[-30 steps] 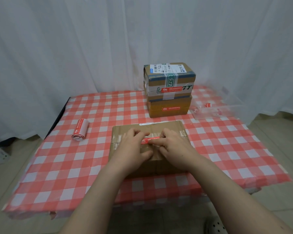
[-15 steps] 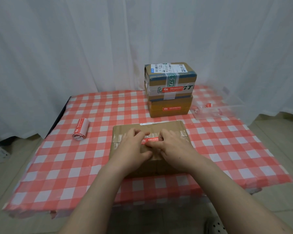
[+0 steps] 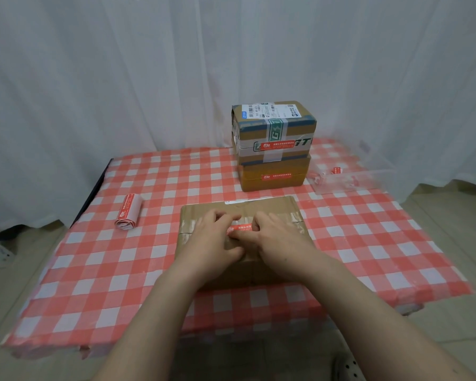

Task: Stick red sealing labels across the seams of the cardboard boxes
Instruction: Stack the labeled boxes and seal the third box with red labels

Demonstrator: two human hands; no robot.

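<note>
Both of your hands meet over the flat cardboard box (image 3: 261, 207) lying at the near middle of the checked tablecloth (image 3: 94, 270), with the red label (image 3: 241, 228) stretched between them across the taped seam on the box's top. Your left hand (image 3: 211, 239) has its fingers bent, with the tips down on the label's left end. Your right hand (image 3: 282, 239) has its fingers curled over the right end, the thumb lying along the lower edge, so each hand is closed on the strip rather than spread. Whether the whole strip already lies stuck to the cardboard cannot be told from here. The label looks thin, light and limp, likely tacky underneath and quick to crease or fold onto itself. Hold it only by its two short ends, keep it taut, then smooth from the middle outward. The box looks stiff enough to press against, but its glossy tape may grip the label less well than bare cardboard. Farther back, two stacked boxes (image 3: 272, 149) each carry a red label on the front. A roll of labels (image 3: 128, 211) rests well to the left, and a clear tray (image 3: 352, 180) sits at the right rear.
</note>
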